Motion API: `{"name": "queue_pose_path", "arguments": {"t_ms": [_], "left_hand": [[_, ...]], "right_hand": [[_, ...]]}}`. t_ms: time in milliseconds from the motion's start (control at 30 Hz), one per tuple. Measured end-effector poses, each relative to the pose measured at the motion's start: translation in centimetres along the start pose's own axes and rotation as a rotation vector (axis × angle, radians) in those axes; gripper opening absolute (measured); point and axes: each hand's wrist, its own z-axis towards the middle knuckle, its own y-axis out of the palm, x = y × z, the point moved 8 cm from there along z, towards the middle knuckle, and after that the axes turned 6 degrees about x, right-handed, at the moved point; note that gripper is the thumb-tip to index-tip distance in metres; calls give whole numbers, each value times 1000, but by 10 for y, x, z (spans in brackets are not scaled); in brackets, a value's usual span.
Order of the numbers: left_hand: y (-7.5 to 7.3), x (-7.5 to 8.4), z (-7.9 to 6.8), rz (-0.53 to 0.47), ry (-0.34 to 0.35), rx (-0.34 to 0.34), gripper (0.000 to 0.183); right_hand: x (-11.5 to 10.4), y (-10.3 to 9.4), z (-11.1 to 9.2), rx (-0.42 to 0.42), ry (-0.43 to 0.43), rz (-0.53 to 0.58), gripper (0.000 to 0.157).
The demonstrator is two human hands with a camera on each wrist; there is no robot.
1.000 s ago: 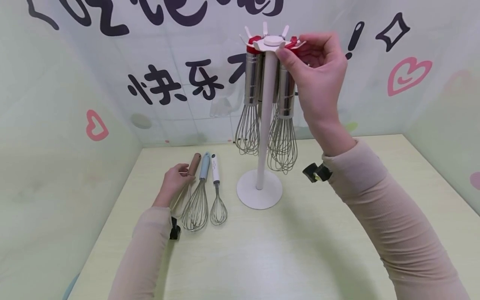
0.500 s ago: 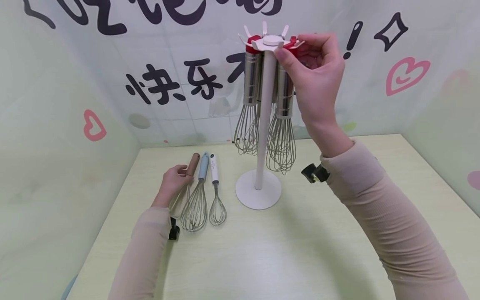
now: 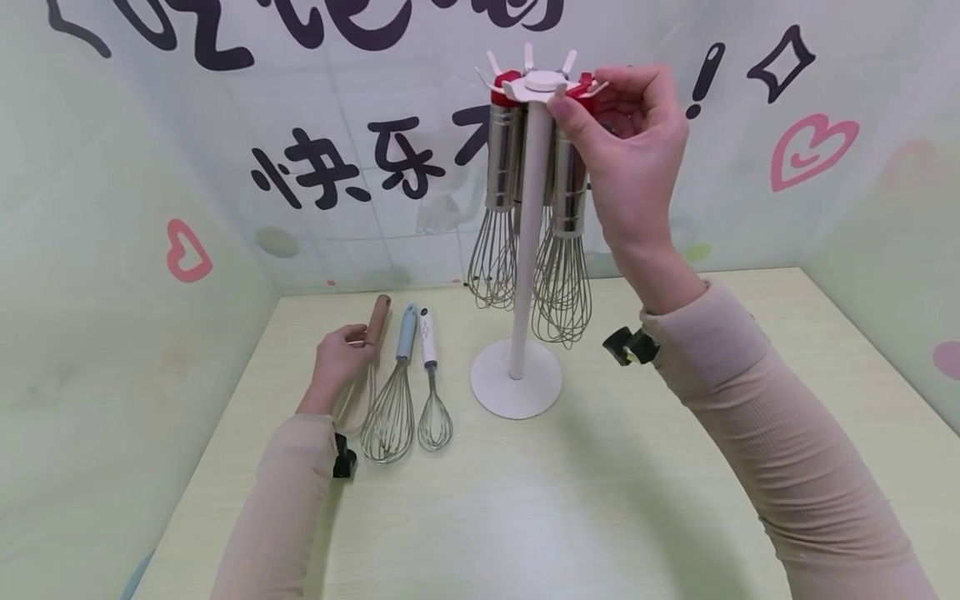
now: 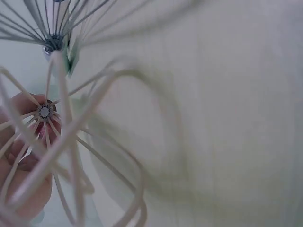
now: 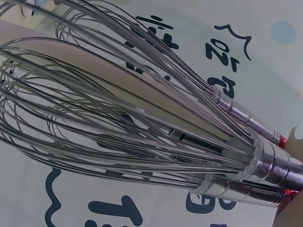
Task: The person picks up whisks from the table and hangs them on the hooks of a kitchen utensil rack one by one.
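Note:
In the head view my left hand (image 3: 343, 360) grips a brown-handled whisk (image 3: 377, 321) at the lower handle. Its beige wire loops (image 4: 71, 137) stretch toward the camera in the left wrist view, fingers curled around the handle behind them. A blue-handled whisk (image 3: 407, 333) and a smaller white-handled whisk (image 3: 428, 337) lie beside it on the table. My right hand (image 3: 637, 150) pinches the hooked top of a white stand (image 3: 545, 82), thumb at its rim, fingers near a red whisk end. Steel whisks (image 5: 265, 161) with red ends hang from the hooks.
The stand's round white base (image 3: 517, 392) rests on the pale wooden table (image 3: 480, 517), right of the whisks lying there. Behind is a printed curtain (image 3: 330, 233) with black characters and pink hearts. Similar sheets flank both sides.
My left hand has shifted slightly left and away from me with the brown-handled whisk, which now lies farther from the blue one. The right hand has stayed at the stand's top.

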Motion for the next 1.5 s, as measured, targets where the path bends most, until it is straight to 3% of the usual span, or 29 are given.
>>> {"name": "queue_pose_path", "arguments": {"t_ms": [267,533,767,1033,1167,1500], "left_hand": [[-22,11,-1,-48,5,71,53],[-41,25,0,-160,18,146,54],[-48,31,0,-239,-28,137,58],[-58,41,-3,-313,-22,179,56],[-63,52,-5,-338,-3,181,56],[-71,95,-22,-435,67,171,59]], "right_hand": [[0,-1,1,10,-3,10,24],[0,-1,2,12,-7,14,24],[2,-1,1,24,12,17,25],[8,-1,0,42,86,44,28],[6,-1,0,41,90,52,29],[2,-2,-1,-16,-30,-4,30]]}}
